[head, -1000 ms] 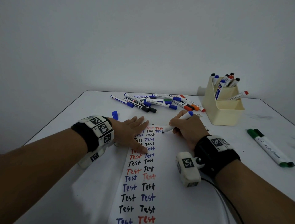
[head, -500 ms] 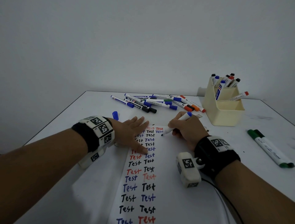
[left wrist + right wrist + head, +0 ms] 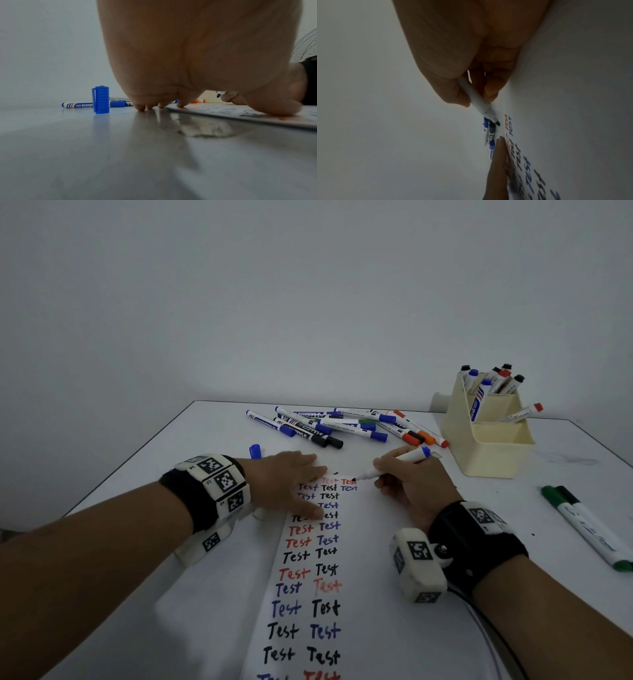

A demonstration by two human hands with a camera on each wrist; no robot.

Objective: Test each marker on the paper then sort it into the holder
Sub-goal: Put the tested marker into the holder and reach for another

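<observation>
A paper [image 3: 359,577] filled with rows of "Test" lies on the table [image 3: 120,594], pinned by the flat, spread left hand [image 3: 291,484]; right of it the right hand [image 3: 411,484] grips an uncapped marker [image 3: 394,463], tip at the paper's far end. A blue cap [image 3: 101,99] stands just beyond; farther off lie loose markers [image 3: 342,426], with the holder [image 3: 493,446] far right and 2 green markers [image 3: 589,529] at the right edge

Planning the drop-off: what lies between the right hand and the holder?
In the head view, only bare table separates the right hand, gripping the marker, from the cream holder.
</observation>
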